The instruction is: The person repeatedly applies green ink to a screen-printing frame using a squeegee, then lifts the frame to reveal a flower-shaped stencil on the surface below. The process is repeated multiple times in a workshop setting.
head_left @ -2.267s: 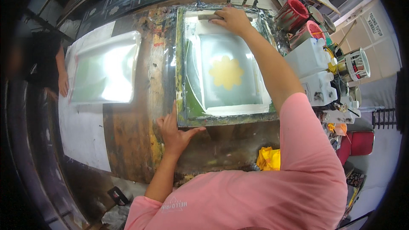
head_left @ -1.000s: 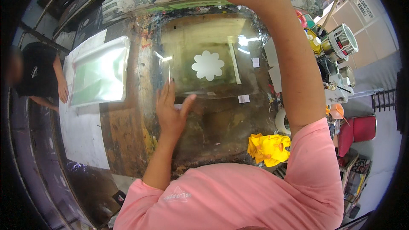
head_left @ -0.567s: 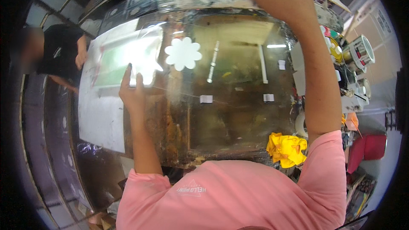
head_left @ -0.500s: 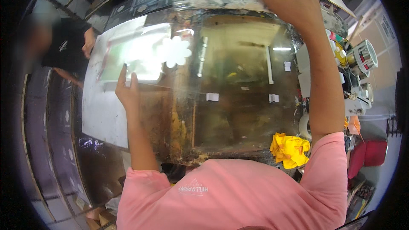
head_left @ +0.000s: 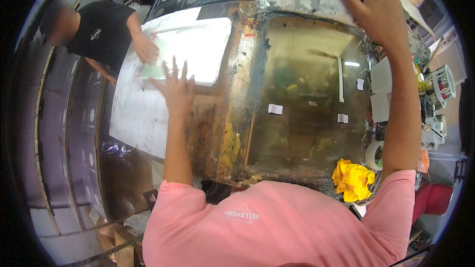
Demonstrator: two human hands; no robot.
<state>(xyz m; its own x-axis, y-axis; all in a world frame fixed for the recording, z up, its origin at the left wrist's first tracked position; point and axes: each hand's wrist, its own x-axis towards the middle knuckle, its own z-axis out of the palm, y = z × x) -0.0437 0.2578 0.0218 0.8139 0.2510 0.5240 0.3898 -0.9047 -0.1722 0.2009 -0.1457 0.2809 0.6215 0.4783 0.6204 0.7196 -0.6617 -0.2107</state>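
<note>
The left hand [head_left: 175, 89] has swung further left since the previous frame, fingers now splayed wide and holding nothing above the paint-stained printing table [head_left: 297, 109], near a white-lit screen frame [head_left: 198, 52]. The right hand [head_left: 368, 7] grips the raised frame edge [head_left: 311, 0] at the table's far side. A yellow rag [head_left: 352, 179] lies at the near edge, while a co-worker's hand [head_left: 146, 48] rests on the white frame.

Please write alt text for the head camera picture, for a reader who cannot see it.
A person in a pink shirt holds a raised printing frame with the right hand, while the open left hand reaches over the stained work table. A co-worker stands beyond.
</note>
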